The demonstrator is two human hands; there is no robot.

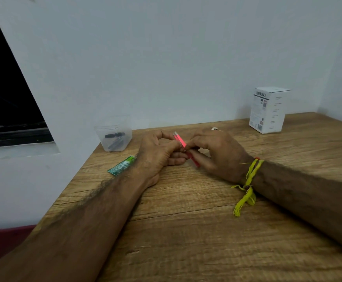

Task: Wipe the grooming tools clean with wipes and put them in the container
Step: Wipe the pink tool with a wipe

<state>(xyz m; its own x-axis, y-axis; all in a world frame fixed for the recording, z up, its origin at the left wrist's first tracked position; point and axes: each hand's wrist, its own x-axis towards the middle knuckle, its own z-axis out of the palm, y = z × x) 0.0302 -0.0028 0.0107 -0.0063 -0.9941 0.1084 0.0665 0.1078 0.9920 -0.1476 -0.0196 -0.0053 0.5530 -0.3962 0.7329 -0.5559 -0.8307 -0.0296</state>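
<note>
— Where are the red tweezers [181, 143]?
— Mid-desk [186, 220], held between both hands, tips pointing toward eleven o'clock.
— And the fingers?
— The left hand [160, 153] and right hand [217, 153] both pinch the tweezers, fingers curled.
— The clear container [113, 137]?
— At ten o'clock, dark tools inside; a green wipe packet [122, 165] lies nearer.

Both forearms are bare to the lower frame edge, with no sleeves visible, and carry dark hair along their length. The right wrist bears a yellow thread wristband [252, 173] wound in several strands, knotted on the near side, with loose frayed tassel ends trailing onto the surface and a small orange bead or knot at its far edge. A finger of the right hand [217, 153] carries a pale metallic ring [214, 128]; the left hand [159, 152] wears nothing.
</note>
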